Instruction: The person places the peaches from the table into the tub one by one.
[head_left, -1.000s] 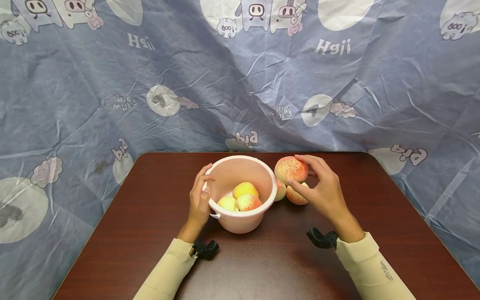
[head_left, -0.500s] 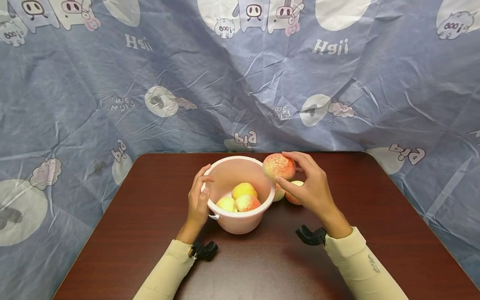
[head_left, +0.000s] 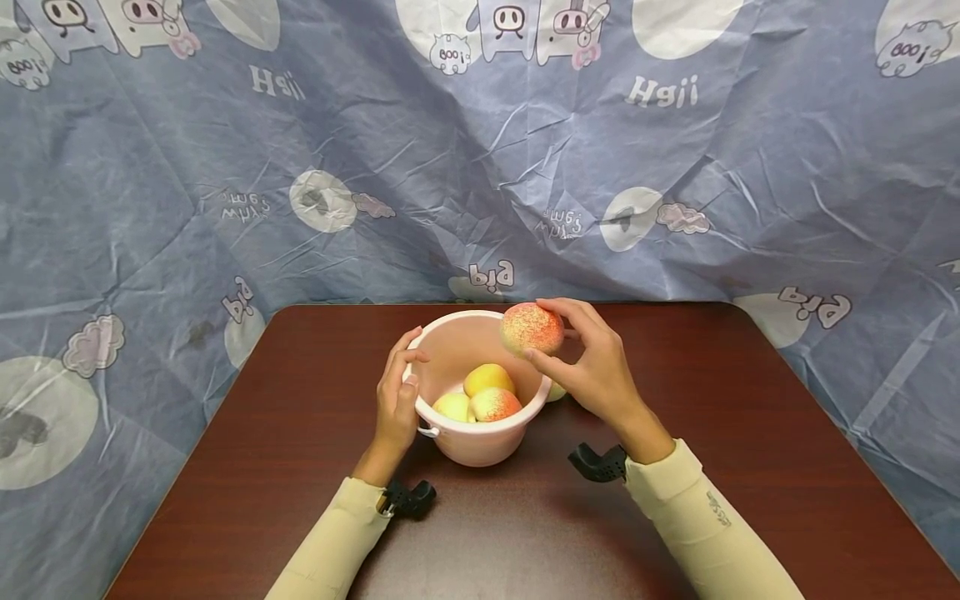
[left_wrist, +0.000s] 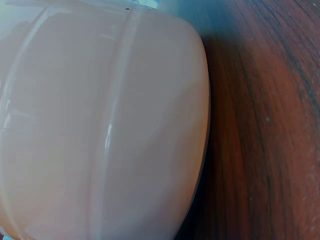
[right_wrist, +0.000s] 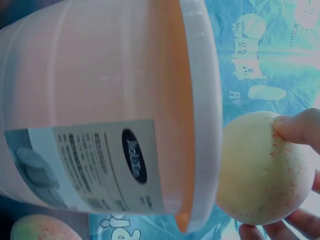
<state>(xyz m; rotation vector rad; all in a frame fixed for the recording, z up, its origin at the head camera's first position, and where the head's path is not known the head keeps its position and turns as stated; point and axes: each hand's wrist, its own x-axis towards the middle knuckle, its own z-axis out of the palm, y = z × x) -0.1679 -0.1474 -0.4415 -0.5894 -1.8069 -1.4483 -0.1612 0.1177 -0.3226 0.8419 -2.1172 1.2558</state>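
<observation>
A pink plastic bucket [head_left: 480, 450] stands on the table, tilted toward me in the head view. My left hand [head_left: 397, 392] grips its rim on the left side, fingers over the edge. Inside lie three peaches: a yellow one [head_left: 489, 377], a pale one [head_left: 452, 407] and a red-speckled one [head_left: 498, 405]. Between thumb and fingers, my right hand [head_left: 603, 371] holds another red-and-yellow peach [head_left: 531, 327] at the bucket's right back rim, overlapping the opening. In the right wrist view this peach [right_wrist: 262, 170] shows just beyond the rim. The left wrist view shows only bucket wall [left_wrist: 150, 110] and tabletop.
A peach [head_left: 556, 392] rests on the table right of the bucket, partly hidden by it and my right hand. The bucket's side carries a printed label [right_wrist: 100, 165]. The dark wooden table [head_left: 262, 467] ends at a blue patterned cloth [head_left: 420, 225] behind.
My right hand has carried its peach leftward, from above the peaches on the table to the bucket's rim. My left hand and the bucket stay put.
</observation>
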